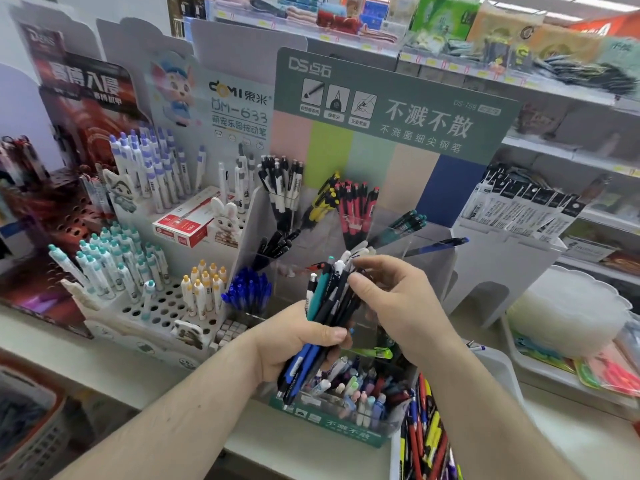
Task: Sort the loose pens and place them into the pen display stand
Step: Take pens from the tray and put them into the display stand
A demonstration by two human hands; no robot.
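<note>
Here, the big green pen display stand (394, 98) sits on the shop shelf, with clear cups in front of its colored back. Some cups already hold pens: black-and-white ones (282, 181), yellow ones (323, 199), red ones (356, 206) and dark green ones (403, 225). One blue pen (436, 245) lies alone at the right. A white tray of loose pens (426, 434) waits near the bottom edge, just in front of the stand.

The person holds a fat bundle of mixed pens (329, 306) in front of the cups, tips pointing up. The bundle could slip and scatter, because it holds many pens and they are smooth. Pulling one out could drag its neighbors along. A pen could also land in the wrong cup, since the dark ones look alike.

The left hand (298, 344) is wrapped tight around the bottom of the bundle. The right hand (391, 292) has its fingers curled at the tops, seeming to pinch one pen there.
</note>
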